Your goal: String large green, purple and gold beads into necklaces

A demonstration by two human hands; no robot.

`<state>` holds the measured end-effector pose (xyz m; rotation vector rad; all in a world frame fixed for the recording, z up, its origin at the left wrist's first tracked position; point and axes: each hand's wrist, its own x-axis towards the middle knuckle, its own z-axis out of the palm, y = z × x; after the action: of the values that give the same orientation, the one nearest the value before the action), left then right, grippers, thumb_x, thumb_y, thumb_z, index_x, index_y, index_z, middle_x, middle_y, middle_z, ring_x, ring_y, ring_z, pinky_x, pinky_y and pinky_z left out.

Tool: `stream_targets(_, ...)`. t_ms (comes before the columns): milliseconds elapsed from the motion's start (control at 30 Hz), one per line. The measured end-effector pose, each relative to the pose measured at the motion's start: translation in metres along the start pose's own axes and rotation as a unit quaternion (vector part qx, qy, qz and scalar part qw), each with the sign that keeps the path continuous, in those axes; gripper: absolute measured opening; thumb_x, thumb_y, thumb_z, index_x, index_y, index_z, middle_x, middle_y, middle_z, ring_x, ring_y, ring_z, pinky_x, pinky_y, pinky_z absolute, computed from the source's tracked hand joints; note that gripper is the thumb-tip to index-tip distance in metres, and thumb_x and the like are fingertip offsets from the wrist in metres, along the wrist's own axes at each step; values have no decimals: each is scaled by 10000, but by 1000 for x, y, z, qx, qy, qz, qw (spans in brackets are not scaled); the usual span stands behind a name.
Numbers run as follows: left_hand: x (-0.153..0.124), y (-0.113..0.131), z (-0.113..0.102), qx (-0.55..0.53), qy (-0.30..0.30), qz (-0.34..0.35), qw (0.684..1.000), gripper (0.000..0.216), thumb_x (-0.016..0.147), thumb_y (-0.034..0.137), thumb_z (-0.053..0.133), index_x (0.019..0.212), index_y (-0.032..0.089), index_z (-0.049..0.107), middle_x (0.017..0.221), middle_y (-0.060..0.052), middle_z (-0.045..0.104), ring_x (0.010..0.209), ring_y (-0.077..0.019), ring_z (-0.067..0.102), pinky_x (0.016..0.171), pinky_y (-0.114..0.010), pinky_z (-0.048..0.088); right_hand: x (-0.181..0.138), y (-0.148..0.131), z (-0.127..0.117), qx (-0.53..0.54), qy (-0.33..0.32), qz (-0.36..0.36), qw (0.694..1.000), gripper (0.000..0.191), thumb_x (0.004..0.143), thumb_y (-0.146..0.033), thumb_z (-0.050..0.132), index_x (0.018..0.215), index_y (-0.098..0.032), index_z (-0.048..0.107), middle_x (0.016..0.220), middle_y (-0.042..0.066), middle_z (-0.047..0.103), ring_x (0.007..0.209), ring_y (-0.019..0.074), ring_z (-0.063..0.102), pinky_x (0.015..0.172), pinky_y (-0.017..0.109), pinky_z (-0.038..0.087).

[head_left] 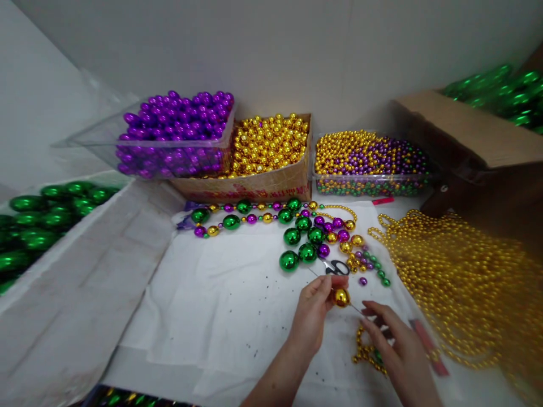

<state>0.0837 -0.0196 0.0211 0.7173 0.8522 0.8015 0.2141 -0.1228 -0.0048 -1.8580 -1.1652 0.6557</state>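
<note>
Between the thumb and fingers of my left hand [311, 311] is a shiny gold bead [341, 298]. A thin string or wire [356, 309] runs from the bead's right side to the fingertips of my right hand [392, 339], which pinch it. Whether it is stiff wire or thread I cannot tell. Black-handled scissors [338, 268] lie just beyond my left hand, partly under beads. Several large green beads [289, 260], with purple beads [324, 251] and gold beads [345, 247], rest loose beyond them. Below my right hand lies a short strand of small gold beads [360, 355], partly hidden by it.
A strung bead garland [231, 221] stretches along the back of the white cloth [203, 316]. Behind stand a clear bin of purple beads [169, 144], a cardboard box [271, 189] and a bin of mixed beads [373, 183]. Gold bead strands [458, 277] heap at right; a box wall [85, 288] borders the left.
</note>
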Motion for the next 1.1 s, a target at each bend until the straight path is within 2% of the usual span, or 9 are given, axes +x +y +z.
stream_targets(167,-12,21,6,147,-37,95,984,283,894,352,509,967,184,725,1206,-72,629,1181,-224,516,1063,-362,317,7,-24,-3,-42,32,-99,994,371,880,-388,524,1224,-259,572,1206,64,584,1091,244,528,846,353,467)
stream_targets(333,-10,33,3,121,-66,120,983,300,909,343,474,975,173,712,1188,-96,632,1140,-241,544,975,-381,417,10,-36,8,120,-85,2,989,275,890,-414,504,920,-199,672,759,37,633,731,172,597,626,248,461)
stream_targets(467,10,25,-9,157,-119,50,979,285,874,307,526,1086,166,653,1131,-108,650,1009,-226,600,874,-371,477,3,-19,1,234,-28,129,963,346,843,-487,558,900,-160,657,563,-11,539,479,109,476,460,210,376)
stream_targets(600,39,-4,0,373,-141,118,910,259,813,166,553,1051,180,653,1050,-79,647,913,-199,591,858,-361,463,-2,-10,-14,279,83,193,937,455,820,-524,574,1077,-150,605,574,-12,559,390,68,357,370,176,254)
stream_targets(667,50,-24,11,461,-147,188,855,263,811,119,521,1024,193,658,1078,-76,618,991,-211,554,931,-378,415,-2,-13,-18,293,96,196,931,473,824,-520,571,1112,-146,584,582,-7,566,393,65,343,374,171,240)
stream_targets(733,58,-40,20,482,-146,219,836,241,818,103,502,966,199,666,1070,-84,603,1032,-224,526,962,-385,383,-3,-17,-20,312,83,198,926,478,836,-510,562,1140,-142,566,606,5,580,405,65,343,389,172,239)
stream_targets(867,61,-46,22,358,-100,176,911,125,779,149,599,847,195,693,917,-71,616,899,-206,554,876,-338,427,-8,-22,-21,319,56,213,922,536,845,-521,537,1237,-156,518,588,6,575,410,71,312,398,174,212)
stream_targets(967,56,-29,13,142,-66,24,987,201,746,193,663,944,168,693,867,-58,639,736,-146,578,703,-262,477,-13,-21,-22,276,38,220,935,566,832,-543,532,1247,-157,533,520,-8,540,384,75,294,382,174,183)
stream_targets(1100,52,-9,-3,-103,-50,-113,987,215,738,105,669,951,108,685,903,-84,671,737,-107,622,715,-205,510,-23,-18,-20,233,-25,226,945,554,840,-556,493,1216,-160,584,452,-18,515,336,79,302,373,192,230)
